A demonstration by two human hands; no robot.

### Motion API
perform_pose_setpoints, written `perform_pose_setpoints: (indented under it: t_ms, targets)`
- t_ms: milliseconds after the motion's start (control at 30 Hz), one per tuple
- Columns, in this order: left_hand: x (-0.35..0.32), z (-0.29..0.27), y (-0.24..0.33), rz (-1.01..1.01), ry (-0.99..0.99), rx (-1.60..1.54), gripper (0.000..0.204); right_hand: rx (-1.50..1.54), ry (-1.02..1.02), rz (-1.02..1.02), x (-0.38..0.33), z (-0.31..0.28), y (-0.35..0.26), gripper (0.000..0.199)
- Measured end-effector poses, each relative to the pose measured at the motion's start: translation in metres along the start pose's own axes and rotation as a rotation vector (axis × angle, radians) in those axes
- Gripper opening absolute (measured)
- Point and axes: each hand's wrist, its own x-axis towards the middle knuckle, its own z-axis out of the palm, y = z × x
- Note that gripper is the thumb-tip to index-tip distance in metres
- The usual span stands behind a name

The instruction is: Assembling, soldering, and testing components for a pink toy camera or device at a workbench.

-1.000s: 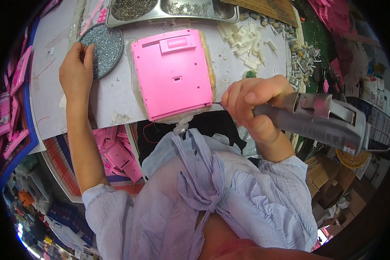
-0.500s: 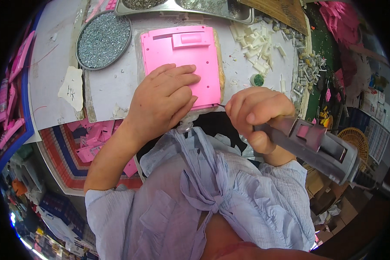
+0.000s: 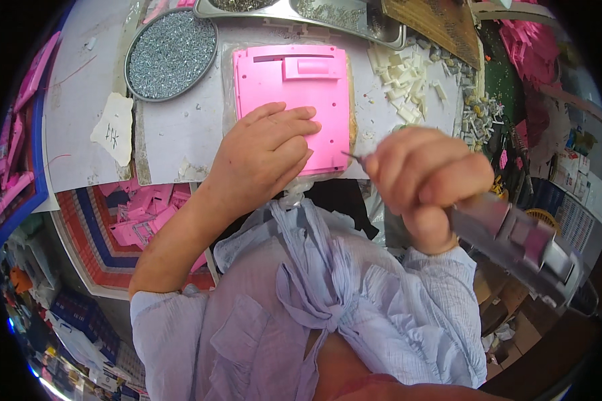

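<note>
A pink plastic housing (image 3: 328, 120) with small round holes and a raised rectangular part near its far edge lies on a padded, plastic-wrapped block on the table. My left hand (image 3: 264, 150) rests flat across its near left part, fingers stretched out and pressing on it. To the right, my right hand (image 3: 435, 170) is wrapped round a dark electric screwdriver (image 3: 515, 234), somewhat blurred. The screwdriver's thin bit points left and stands just over the housing's right edge; whether its tip touches anything I cannot tell.
A round dish of silvery screws (image 3: 170, 57) stands at the far left, with a metal tray (image 3: 301, 15) at the back. White plastic pieces (image 3: 405, 80) and small metal parts lie to the right. Pink parts (image 3: 147, 214) fill a striped-lined container below the table's left edge.
My right hand and the screwdriver have moved right, its bit away from the housing's near right corner. My left hand stays on the housing. The whole view has shifted slightly.
</note>
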Motion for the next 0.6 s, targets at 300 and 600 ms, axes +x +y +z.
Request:
perform_pose_setpoints:
  t_ms: [300,600]
  targets:
    - [0.001,-0.001,-0.001,-0.021,-0.004,-0.041,0.014,-0.127,0.086,0.104,-0.001,0.015,0.026,0.032]
    - [0.001,0.002,-0.006,-0.023,0.003,-0.058,0.013,-0.072,0.022,-0.001,0.03,-0.013,0.039,0.021]
